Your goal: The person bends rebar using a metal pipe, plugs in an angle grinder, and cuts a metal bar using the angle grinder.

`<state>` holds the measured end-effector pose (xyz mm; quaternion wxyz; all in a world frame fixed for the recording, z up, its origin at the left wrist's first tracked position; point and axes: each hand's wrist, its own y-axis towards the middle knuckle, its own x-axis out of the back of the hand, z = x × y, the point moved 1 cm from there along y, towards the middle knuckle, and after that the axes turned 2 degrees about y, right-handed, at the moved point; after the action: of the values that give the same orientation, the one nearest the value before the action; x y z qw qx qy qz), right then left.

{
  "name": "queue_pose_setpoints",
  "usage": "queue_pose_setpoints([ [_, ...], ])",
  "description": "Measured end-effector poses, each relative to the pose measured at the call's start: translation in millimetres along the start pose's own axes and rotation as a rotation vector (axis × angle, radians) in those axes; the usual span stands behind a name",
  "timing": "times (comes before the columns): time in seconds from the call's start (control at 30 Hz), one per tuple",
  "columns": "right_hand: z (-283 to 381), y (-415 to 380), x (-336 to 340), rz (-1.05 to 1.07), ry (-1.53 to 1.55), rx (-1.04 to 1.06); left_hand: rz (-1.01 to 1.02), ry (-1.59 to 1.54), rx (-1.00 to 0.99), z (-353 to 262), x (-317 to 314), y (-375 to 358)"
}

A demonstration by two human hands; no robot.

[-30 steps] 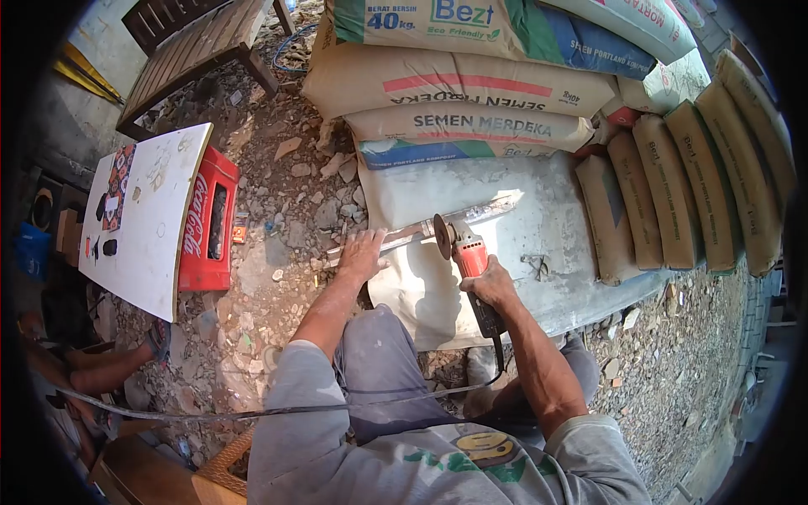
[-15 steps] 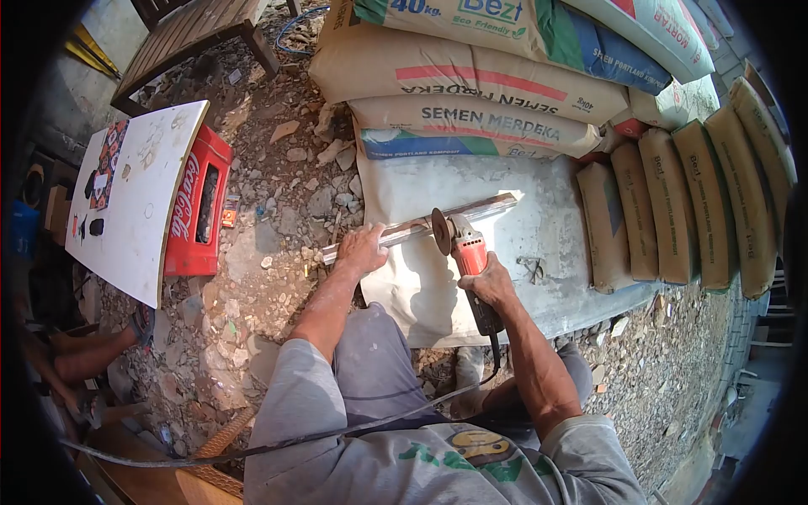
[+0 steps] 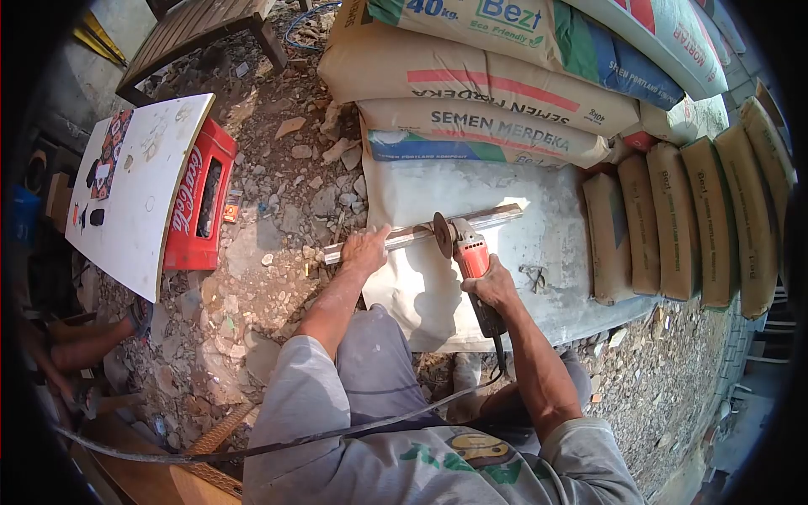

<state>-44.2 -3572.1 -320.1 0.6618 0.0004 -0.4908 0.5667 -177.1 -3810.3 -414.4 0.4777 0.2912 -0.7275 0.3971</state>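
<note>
My left hand [image 3: 366, 250] is wrapped over the near-left part of a long, narrow bar [image 3: 492, 217], pressing it down on a pale sheet [image 3: 547, 181]. The bar looks grey and scuffed, and lies slanted from lower left to upper right. My right hand [image 3: 492, 284] grips the body of a red and black angle grinder [image 3: 475, 259]. Its round disc [image 3: 443, 235] stands upright at the bar's middle, right of my left hand. From the grinder's rear a black cord [image 3: 404, 416] loops down across my lap and off to the left.
Cement bags [image 3: 505, 130] are stacked at the back, with more bags [image 3: 667, 220] standing in a row on the right. On the left a white board [image 3: 139, 185] leans on a red crate [image 3: 220, 160]. A wooden bench [image 3: 198, 42] stands behind. Another person's leg [image 3: 93, 345] shows far left.
My view has shifted slightly, moving the bags and bench a little in the picture. Both hands, the grinder and the bar keep nearly the same places relative to each other.
</note>
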Motion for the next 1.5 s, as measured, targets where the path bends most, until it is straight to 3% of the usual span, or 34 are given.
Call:
queue_pose_setpoints([
  [0.37, -2.1, 5.4, -3.8, 0.017, -0.058, 0.006, -0.051, 0.017, -0.035, 3.1, -5.1, 1.0],
  [1.0, -6.0, 5.1, -10.7, -0.01, -0.011, -0.002, 0.065, -0.056, 0.005, 2.0, 8.5, 1.3],
  [1.5, -10.6, 1.9, -14.4, -0.009, 0.015, -0.007, 0.042, -0.133, 0.033, 2.4, 13.8, 0.4],
])
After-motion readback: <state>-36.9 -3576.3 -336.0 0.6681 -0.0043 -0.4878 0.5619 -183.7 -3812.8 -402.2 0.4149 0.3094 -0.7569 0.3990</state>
